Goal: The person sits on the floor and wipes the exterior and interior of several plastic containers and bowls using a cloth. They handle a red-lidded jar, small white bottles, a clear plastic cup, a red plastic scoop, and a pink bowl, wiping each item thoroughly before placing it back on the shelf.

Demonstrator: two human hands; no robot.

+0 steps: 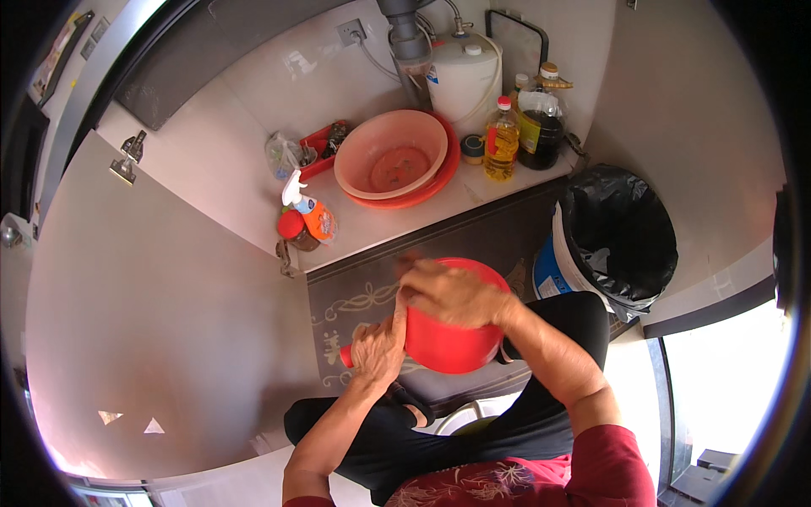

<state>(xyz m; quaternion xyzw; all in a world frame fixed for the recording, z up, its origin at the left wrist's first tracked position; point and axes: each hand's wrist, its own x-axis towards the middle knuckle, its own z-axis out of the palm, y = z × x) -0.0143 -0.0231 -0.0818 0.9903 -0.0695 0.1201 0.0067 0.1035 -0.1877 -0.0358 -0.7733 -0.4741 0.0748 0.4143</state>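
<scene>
A round red plastic dipper [453, 348] is held above the dark mat, between my knees. My left hand [378, 348] is closed round its handle, whose red end sticks out past the fingers on the left. Across the dipper's upper part lies my right hand [456, 294], blurred by motion, with its fingers curled near the left thumb. A small dark smear shows at those fingers; what it is cannot be made out.
The open cabinet holds stacked basins [390, 160], a spray bottle [314, 211], a red-lidded jar [297, 230], a yellow oil bottle [502, 142], a dark bottle [541, 131] and a white tank [466, 80]. Right stands a bin with a black liner [621, 232]. A patterned mat [359, 291] lies below.
</scene>
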